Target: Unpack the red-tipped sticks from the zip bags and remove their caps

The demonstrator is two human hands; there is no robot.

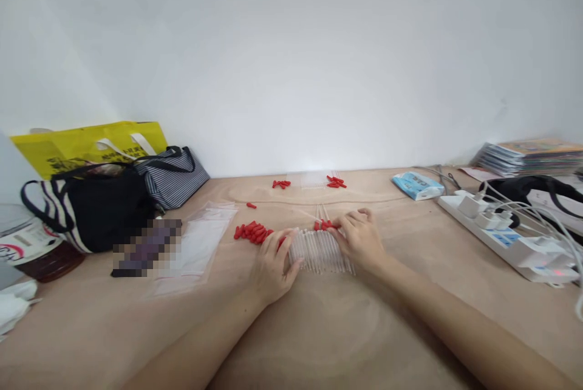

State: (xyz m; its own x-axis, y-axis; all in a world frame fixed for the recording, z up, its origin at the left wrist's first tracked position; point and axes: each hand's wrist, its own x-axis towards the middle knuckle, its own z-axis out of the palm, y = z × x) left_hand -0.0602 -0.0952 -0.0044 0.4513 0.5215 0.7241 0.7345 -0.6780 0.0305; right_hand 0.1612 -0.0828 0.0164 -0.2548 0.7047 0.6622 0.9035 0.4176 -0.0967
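Note:
A row of slim clear tubes (pixel 319 251) lies side by side on the table between my hands. My left hand (pixel 274 265) rests at the row's left end, thumb and fingers apart around its edge. Beside its fingertips is a pile of small red rubber bulbs (pixel 253 232), some partly covered by the fingers. At the row's upper right, my right hand (pixel 363 237) has its thumb and fingers curled close on a red bulb (pixel 334 224). More red bulbs sit next to it at the tubes' far ends, where a few thin tubes (pixel 321 212) point away toward the wall.
Farther back are two small groups of red bulbs (pixel 281 184) (pixel 336 182) and a lone bulb (pixel 251 205). Clear zip bags (pixel 204 238), a black bag (pixel 104 208) and a striped bag (pixel 175 177) lie left. Right stand a tissue pack (pixel 417 185) and a power strip (pixel 505 235).

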